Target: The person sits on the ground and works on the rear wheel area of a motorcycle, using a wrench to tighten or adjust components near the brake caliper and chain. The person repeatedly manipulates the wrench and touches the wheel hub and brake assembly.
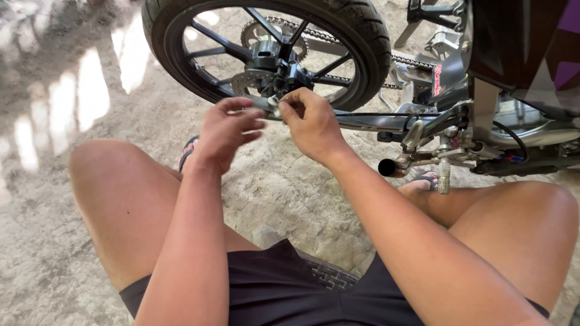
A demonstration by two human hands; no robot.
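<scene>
Small part: a pale metal piece [275,104], possibly a nut or bolt end, too small to tell for sure; it sits at the rear axle, just below the wheel hub, in the far middle of the scene.
Right hand: the right hand [309,124] has thumb and fingertips pinched together on the small part, knuckles toward the viewer.
Left hand: the left hand [226,130] hangs just left of the right one, fingers loosely curled and apart, holding nothing that shows.
Wheel: a black spoked rear wheel [266,51] with tyre, brake disc and sprocket stands upright on the far side, behind both hands.
Chain: a drive chain [411,60] runs right from the sprocket toward the engine.
Swingarm: a dark swingarm [362,119] reaches right from the axle.
Footpeg: a knurled metal footpeg [444,175] hangs at the right, near the right knee.
Ground: rough pale concrete floor [54,241] with sun patches at far left.
Legs: bare knees and black shorts [272,290] nearest.
</scene>
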